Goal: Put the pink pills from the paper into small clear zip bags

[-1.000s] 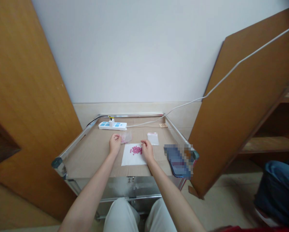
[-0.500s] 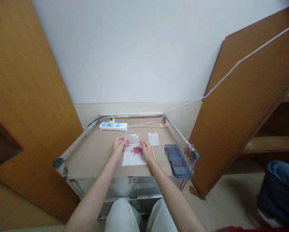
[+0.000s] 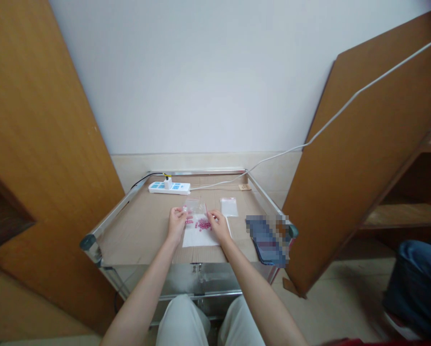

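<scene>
Forearms (image 3: 148, 288) angled inward, left hand (image 3: 178, 224) and right hand (image 3: 218, 226) pinch a clear bag (image 3: 195, 206) between them.

The beads (image 3: 203, 224) are deep pink, the paper (image 3: 199, 239) white, the clear bag (image 3: 193, 206) red-edged; at the beads' eleven o'clock, the power strip (image 3: 175, 190) is white and blue.

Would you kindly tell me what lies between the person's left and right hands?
In the head view, a clear plastic bag and small round pink pieces on a white sheet are between them.
</scene>
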The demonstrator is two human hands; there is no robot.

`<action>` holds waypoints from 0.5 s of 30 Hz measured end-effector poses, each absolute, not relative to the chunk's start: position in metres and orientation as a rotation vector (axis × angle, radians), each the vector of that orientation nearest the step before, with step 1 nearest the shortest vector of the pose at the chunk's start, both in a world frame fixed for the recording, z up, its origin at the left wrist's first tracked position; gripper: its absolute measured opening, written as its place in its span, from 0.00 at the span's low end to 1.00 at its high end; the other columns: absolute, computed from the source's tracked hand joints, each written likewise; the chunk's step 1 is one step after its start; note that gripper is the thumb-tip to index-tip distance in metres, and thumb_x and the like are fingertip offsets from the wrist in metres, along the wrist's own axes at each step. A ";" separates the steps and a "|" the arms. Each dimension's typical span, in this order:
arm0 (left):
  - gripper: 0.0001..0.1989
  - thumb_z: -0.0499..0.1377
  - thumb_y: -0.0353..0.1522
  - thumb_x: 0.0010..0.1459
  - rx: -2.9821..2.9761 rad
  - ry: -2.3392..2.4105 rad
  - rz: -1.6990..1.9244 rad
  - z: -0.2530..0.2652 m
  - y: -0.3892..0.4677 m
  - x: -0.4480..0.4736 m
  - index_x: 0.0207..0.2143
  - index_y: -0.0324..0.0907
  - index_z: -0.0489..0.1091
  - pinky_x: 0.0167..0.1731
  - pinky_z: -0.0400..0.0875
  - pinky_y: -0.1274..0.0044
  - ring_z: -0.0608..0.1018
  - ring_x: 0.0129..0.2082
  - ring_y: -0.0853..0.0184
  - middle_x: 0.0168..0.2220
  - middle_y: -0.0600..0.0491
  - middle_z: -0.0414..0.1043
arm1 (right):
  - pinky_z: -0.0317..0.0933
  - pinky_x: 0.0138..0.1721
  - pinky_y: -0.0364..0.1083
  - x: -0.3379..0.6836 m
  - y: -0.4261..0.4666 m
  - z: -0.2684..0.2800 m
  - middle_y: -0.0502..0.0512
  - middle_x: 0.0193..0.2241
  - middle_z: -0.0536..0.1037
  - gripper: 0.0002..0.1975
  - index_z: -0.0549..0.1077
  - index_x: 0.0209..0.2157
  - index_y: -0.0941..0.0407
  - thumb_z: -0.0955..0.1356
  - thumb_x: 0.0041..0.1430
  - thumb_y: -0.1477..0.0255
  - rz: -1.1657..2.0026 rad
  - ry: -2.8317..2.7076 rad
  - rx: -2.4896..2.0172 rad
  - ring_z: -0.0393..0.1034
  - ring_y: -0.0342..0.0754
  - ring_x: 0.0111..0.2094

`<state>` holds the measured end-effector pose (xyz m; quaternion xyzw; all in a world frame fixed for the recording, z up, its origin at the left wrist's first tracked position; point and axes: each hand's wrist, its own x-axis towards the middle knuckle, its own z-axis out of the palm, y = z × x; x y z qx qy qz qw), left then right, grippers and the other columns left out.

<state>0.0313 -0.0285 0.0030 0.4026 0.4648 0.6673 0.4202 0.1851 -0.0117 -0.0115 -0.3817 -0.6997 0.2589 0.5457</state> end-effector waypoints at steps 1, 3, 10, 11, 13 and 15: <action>0.15 0.57 0.32 0.41 1.035 1.171 1.686 0.003 -0.029 0.032 0.31 0.43 0.52 0.19 0.68 0.77 0.74 0.24 0.68 0.30 0.53 0.69 | 0.54 0.29 0.40 0.185 -0.012 -0.012 0.51 0.23 0.68 0.12 0.68 0.23 0.58 0.58 0.54 0.70 0.610 -1.669 -0.901 0.62 0.43 0.28; 0.15 0.56 0.30 0.41 1.118 1.187 1.698 0.003 -0.028 0.032 0.32 0.43 0.54 0.21 0.68 0.77 0.74 0.29 0.67 0.35 0.51 0.68 | 0.54 0.29 0.40 0.185 -0.012 -0.012 0.51 0.23 0.69 0.12 0.68 0.23 0.58 0.58 0.54 0.70 0.602 -1.678 -0.895 0.62 0.43 0.28; 0.03 0.56 0.28 0.41 1.613 1.442 1.572 0.004 -0.023 0.039 0.23 0.40 0.67 0.47 0.56 0.69 0.62 0.49 0.62 0.47 0.49 0.60 | 0.55 0.30 0.40 0.184 -0.016 -0.009 0.52 0.24 0.70 0.13 0.70 0.25 0.58 0.59 0.54 0.68 0.611 -1.705 -0.859 0.63 0.43 0.28; 0.03 0.56 0.28 0.40 1.652 1.475 1.569 0.003 -0.022 0.040 0.23 0.40 0.68 0.49 0.53 0.69 0.61 0.49 0.63 0.47 0.49 0.59 | 0.55 0.30 0.40 0.183 -0.017 -0.009 0.52 0.23 0.70 0.13 0.70 0.25 0.58 0.59 0.54 0.68 0.615 -1.711 -0.849 0.63 0.43 0.28; 0.03 0.57 0.30 0.40 1.702 1.510 1.563 0.002 -0.020 0.042 0.23 0.40 0.69 0.50 0.50 0.69 0.61 0.49 0.62 0.48 0.49 0.58 | 0.55 0.29 0.40 0.182 -0.018 -0.009 0.52 0.23 0.70 0.13 0.70 0.24 0.58 0.59 0.54 0.68 0.615 -1.726 -0.832 0.63 0.43 0.27; 0.04 0.58 0.32 0.40 1.737 1.522 1.556 0.000 -0.019 0.045 0.22 0.40 0.70 0.50 0.50 0.69 0.61 0.49 0.62 0.48 0.48 0.57 | 0.55 0.28 0.39 0.181 -0.019 -0.009 0.52 0.22 0.70 0.13 0.70 0.23 0.58 0.59 0.54 0.69 0.604 -1.746 -0.821 0.63 0.42 0.27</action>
